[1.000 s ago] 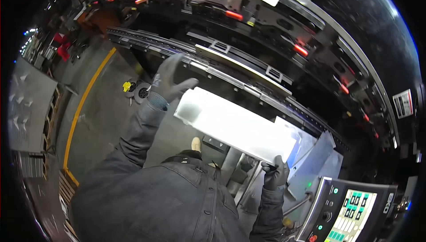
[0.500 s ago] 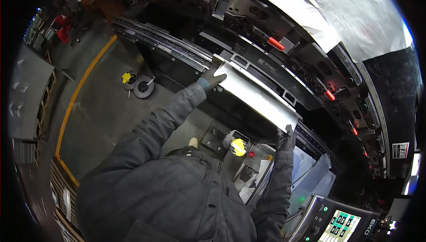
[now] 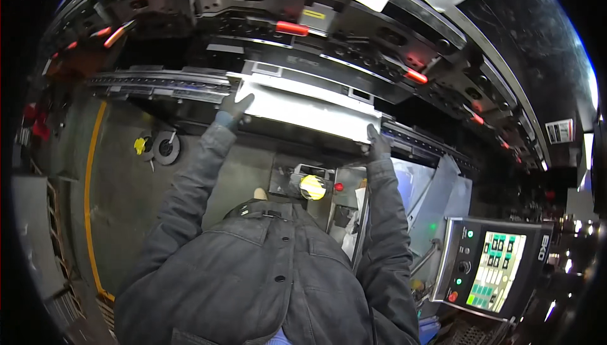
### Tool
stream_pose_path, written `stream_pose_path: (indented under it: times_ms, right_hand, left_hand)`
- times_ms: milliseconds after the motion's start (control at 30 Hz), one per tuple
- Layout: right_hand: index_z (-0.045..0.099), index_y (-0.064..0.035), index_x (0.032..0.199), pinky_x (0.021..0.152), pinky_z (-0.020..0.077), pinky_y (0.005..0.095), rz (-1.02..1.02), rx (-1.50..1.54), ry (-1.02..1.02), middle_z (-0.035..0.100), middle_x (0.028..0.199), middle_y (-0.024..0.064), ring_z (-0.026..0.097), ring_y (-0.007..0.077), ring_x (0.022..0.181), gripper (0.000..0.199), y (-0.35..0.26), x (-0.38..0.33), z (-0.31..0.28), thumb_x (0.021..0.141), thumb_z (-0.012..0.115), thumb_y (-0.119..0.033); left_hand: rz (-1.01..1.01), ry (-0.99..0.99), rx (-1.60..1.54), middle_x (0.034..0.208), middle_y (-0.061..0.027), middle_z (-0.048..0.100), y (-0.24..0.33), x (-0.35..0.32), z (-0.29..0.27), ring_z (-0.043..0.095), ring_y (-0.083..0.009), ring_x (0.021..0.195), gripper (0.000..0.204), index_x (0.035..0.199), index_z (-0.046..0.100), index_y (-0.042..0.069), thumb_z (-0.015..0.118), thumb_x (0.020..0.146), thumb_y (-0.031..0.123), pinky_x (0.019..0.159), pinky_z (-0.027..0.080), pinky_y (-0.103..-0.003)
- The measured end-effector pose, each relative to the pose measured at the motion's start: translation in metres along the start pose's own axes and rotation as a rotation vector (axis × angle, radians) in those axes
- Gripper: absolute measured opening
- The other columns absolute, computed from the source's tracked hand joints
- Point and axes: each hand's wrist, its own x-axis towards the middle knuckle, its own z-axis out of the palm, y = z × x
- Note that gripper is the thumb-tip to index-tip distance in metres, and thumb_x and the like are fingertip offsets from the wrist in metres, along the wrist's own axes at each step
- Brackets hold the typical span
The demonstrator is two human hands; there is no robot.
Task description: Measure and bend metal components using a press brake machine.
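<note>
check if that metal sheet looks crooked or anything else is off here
Nothing stands out. The pale metal sheet lies flat along the machine bed, with the left hand on its left end and the right hand on its right end. No damage or spill shows.

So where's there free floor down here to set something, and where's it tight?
Bare floor lies left of the left sleeve, between the yellow line and the foot pedal, past the two round discs. It is crowded on the right: panels and the control screen. Both gloved hands, left hand and right hand, hold the sheet.
</note>
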Motion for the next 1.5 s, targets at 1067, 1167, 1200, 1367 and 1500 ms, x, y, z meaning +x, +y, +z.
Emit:
stream_pose_path:
  times_ms: [1067, 1167, 1200, 1367, 1500]
  right_hand:
    - [0.050, -0.0024, 0.069, 0.029, 0.0256, 0.0216, -0.070, -0.187, 0.032, 0.046, 0.063, 0.0064, 0.035, 0.0100, 0.036, 0.037, 0.003, -0.001, -0.001, 0.081, 0.060, -0.036]
    - [0.051, -0.0010, 0.070, 0.029, 0.0257, 0.0217, -0.088, -0.207, 0.034, 0.046, 0.064, 0.0070, 0.036, 0.0101, 0.036, 0.038, 0.003, -0.001, -0.003, 0.082, 0.060, -0.036]
    - [0.051, -0.0003, 0.071, 0.029, 0.0258, 0.0217, -0.090, -0.219, 0.028, 0.047, 0.065, 0.0075, 0.036, 0.0101, 0.036, 0.039, 0.003, -0.001, -0.003, 0.082, 0.060, -0.037]
    - [0.050, 0.0018, 0.080, 0.028, 0.0266, 0.0213, -0.078, -0.216, 0.033, 0.050, 0.065, 0.0100, 0.040, 0.0115, 0.035, 0.040, 0.007, 0.010, -0.009, 0.083, 0.059, -0.037]
    - [0.048, 0.0025, 0.087, 0.026, 0.0270, 0.0210, -0.057, -0.197, 0.045, 0.053, 0.062, 0.0123, 0.043, 0.0129, 0.032, 0.040, 0.009, 0.015, -0.011, 0.084, 0.058, -0.036]
  left_hand:
    - [-0.062, -0.057, -0.002, 0.063, -0.0056, 0.048, 0.013, -0.009, -0.003, 0.042, -0.0124, 0.035, 0.037, 0.095, 0.048, -0.007, 0.058, 0.079, 0.024, 0.030, 0.038, -0.024]
    - [-0.067, -0.061, -0.028, 0.063, -0.0059, 0.048, 0.009, -0.007, -0.002, 0.041, -0.0125, 0.035, 0.037, 0.095, 0.048, -0.008, 0.058, 0.079, 0.024, 0.031, 0.038, -0.024]
    - [-0.064, -0.070, -0.042, 0.063, -0.0060, 0.047, 0.009, -0.008, -0.002, 0.041, -0.0124, 0.035, 0.038, 0.096, 0.047, -0.008, 0.059, 0.079, 0.024, 0.031, 0.038, -0.024]
    - [-0.052, -0.107, -0.060, 0.063, -0.0060, 0.046, 0.018, -0.012, -0.002, 0.040, -0.0121, 0.035, 0.037, 0.095, 0.046, -0.008, 0.059, 0.079, 0.023, 0.031, 0.039, -0.024]
    - [-0.038, -0.113, -0.054, 0.062, -0.0060, 0.045, 0.020, -0.011, -0.001, 0.040, -0.0121, 0.035, 0.036, 0.095, 0.046, -0.008, 0.059, 0.079, 0.022, 0.031, 0.039, -0.025]
